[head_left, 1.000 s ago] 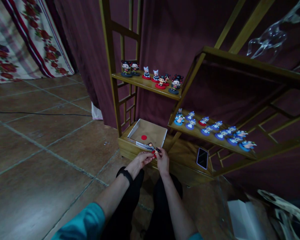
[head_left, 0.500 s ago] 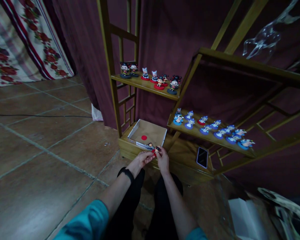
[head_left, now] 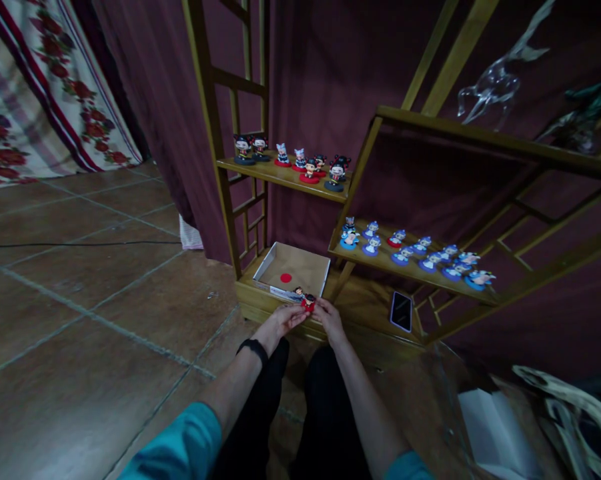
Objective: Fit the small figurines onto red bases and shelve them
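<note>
Between my two hands, just in front of a shallow cardboard box, is a small red figurine [head_left: 308,303] with dark hair. My left hand [head_left: 287,319] pinches it from the left, fingers closed at its base. From the right my right hand [head_left: 329,315] grips it with bent fingers. The open box [head_left: 307,260] rests on the low wooden ledge, and a red disc [head_left: 286,278] lies inside it. A second dark-haired figurine [head_left: 298,292] shows at the box's front edge, partly hidden behind the held one.
Several figurines stand on the upper left shelf [head_left: 275,173] and on the middle right shelf [head_left: 410,267]. A phone [head_left: 401,311] lies on the low ledge at right. A clear glass animal [head_left: 490,90] stands high at right. A white box [head_left: 497,433] sits on the floor.
My right hand has shifted slightly lower and to the right on the red figurine, whose head now shows more clearly upright. The camera view has turned a little to the right.
</note>
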Available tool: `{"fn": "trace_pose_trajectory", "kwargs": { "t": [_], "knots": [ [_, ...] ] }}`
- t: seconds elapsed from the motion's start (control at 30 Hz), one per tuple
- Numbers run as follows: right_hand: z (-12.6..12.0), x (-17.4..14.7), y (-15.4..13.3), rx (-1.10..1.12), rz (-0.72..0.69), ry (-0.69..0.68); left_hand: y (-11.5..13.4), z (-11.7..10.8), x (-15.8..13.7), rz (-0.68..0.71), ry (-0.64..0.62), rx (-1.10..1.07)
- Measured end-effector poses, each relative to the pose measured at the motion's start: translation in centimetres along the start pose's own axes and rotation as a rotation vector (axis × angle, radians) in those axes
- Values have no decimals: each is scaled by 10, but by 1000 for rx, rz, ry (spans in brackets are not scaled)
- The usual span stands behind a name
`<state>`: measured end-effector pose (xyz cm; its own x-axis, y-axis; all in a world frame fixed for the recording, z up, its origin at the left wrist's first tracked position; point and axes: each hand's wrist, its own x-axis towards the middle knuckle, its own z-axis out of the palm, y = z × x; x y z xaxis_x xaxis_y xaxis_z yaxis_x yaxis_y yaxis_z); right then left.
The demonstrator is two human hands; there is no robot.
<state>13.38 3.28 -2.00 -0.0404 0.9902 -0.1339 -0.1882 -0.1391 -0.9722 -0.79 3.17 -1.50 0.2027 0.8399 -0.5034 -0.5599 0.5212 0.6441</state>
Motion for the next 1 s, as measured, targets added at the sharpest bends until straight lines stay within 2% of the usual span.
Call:
{"fn": "trace_pose_trajectory", "kwargs": {
  "t": [0.17, 0.43, 0.73, 1.0],
  "knots": [
    [6, -6, 0, 183, 25, -21, -5, -4, 9, 0, -54, 33],
    [7, -1, 1, 108, 68, 8, -3, -4, 9, 41, -93, 77],
    [17, -7, 6, 151, 74, 38, -1, 1, 4, 36, 76, 144],
    [14, -5, 2, 147, 101, 4, -1, -1, 2, 59, 50, 172]
  ]
}}
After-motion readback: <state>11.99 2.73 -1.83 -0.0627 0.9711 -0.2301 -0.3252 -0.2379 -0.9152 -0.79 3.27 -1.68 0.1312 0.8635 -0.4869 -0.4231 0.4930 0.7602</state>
